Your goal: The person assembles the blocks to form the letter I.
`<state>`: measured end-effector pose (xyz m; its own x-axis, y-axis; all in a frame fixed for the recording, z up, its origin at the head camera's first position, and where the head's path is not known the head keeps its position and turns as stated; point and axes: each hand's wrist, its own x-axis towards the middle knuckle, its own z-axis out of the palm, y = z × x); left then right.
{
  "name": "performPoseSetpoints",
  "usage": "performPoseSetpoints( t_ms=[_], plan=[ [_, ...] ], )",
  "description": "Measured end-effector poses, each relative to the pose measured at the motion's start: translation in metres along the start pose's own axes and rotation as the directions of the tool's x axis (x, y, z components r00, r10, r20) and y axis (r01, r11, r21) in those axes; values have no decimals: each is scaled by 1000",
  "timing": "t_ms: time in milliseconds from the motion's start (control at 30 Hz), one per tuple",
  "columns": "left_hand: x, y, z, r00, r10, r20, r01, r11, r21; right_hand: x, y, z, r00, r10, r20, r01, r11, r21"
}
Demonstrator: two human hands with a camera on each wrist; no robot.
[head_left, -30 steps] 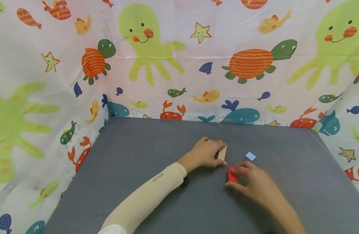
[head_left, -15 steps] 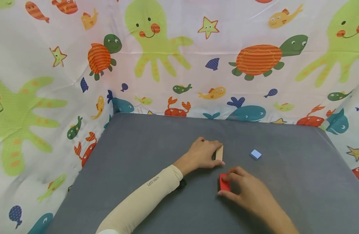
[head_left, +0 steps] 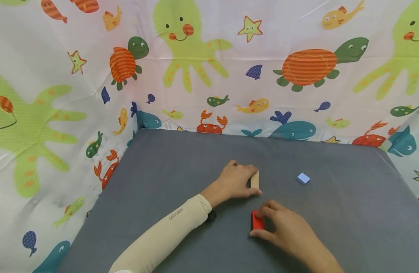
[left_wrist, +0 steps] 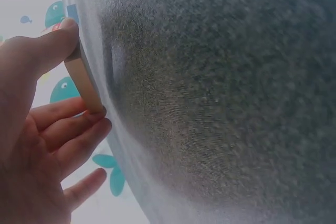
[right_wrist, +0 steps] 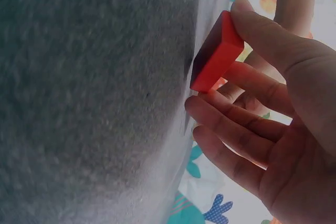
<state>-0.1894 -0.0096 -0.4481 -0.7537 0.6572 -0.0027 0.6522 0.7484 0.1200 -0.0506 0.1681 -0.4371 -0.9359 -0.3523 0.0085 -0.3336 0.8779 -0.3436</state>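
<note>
Left hand [head_left: 234, 182]: clasped on a tan block [head_left: 255, 179] near the middle of the grey counter [head_left: 178, 163], reaching in from the lower left. Along the forearm, a cream sleeve [head_left: 165, 231] with small dark lettering near the cuff; beneath the wrist, a dark object [head_left: 212, 216], too shadowed to make out. In the left wrist view, thumb on one end of the tan block, fingertips on the other, little finger spread apart. From the head, visible as a narrow upright strip between thumb and fingertips.

Slightly farther right and nearer the wearer: a red block [head_left: 258, 223], well clear of the tan one, its dark shaded side turned left. Gripped at opposite ends by the right hand [head_left: 286, 227], bare-wristed, reaching in from the lower right. In the right wrist view, thumb at the upper corner, fingertips at the lower end, block tilted, shaded face towards the counter. Contact between red block and counter: impossible to tell.

Farthest right: a small pale blue block [head_left: 303, 178], lying on the counter beyond the right hand, apart from both hands.

Across left, back and right sides: a white cloth [head_left: 223, 79], printed with green octopuses [head_left: 176, 38], orange-shelled turtles [head_left: 309, 66] and blue whales [head_left: 292, 131].
</note>
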Motion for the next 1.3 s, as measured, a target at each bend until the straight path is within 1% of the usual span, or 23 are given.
performPoseSetpoints(
  t_ms=[133, 300, 433, 500, 567, 667, 767, 833, 933, 1133, 1300],
  plan=[
    [-5, -1, 0, 1000, -7, 11, 7, 1000, -12, 0, -4, 1, 1000, 11, 19, -11, 1000, 7],
    [-13, 0, -2, 1000, -14, 11, 14, 1000, -16, 0, -7, 2, 1000, 7, 20, -7, 1000, 3],
    [-19, 3, -3, 1000, -25, 12, 25, 1000, 2, -1, -8, 2, 999, -47, 10, 47, 999, -8],
    [-21, 6, -3, 999, -40, 29, 40, 999, 24, -1, -9, 3, 996, -85, 7, 85, 996, -15],
    [-22, 8, -4, 997, -61, 56, 58, 997, 49, -1, -10, 4, 995, -103, 7, 104, 994, -24],
    [-24, 11, -5, 992, -89, 93, 82, 994, 69, -1, -14, 5, 996, -78, 32, 80, 996, -48],
    [-25, 11, -4, 989, -103, 104, 98, 994, 58, 0, -17, 7, 998, -38, 58, 41, 998, -56],
    [-26, 9, -3, 988, -112, 105, 108, 993, 38, -1, -17, 9, 998, -31, 63, 34, 998, -50],
    [-28, 7, -2, 987, -120, 106, 118, 993, 25, 0, -15, 13, 998, -46, 38, 48, 998, -35],
    [-28, 7, -4, 989, -113, 95, 111, 993, 29, 7, -8, 17, 994, -86, -64, 84, 996, -29],
    [-26, 9, -6, 988, -107, 111, 102, 993, 53, 12, -8, 17, 993, -85, -82, 83, 996, -30]
  ],
)
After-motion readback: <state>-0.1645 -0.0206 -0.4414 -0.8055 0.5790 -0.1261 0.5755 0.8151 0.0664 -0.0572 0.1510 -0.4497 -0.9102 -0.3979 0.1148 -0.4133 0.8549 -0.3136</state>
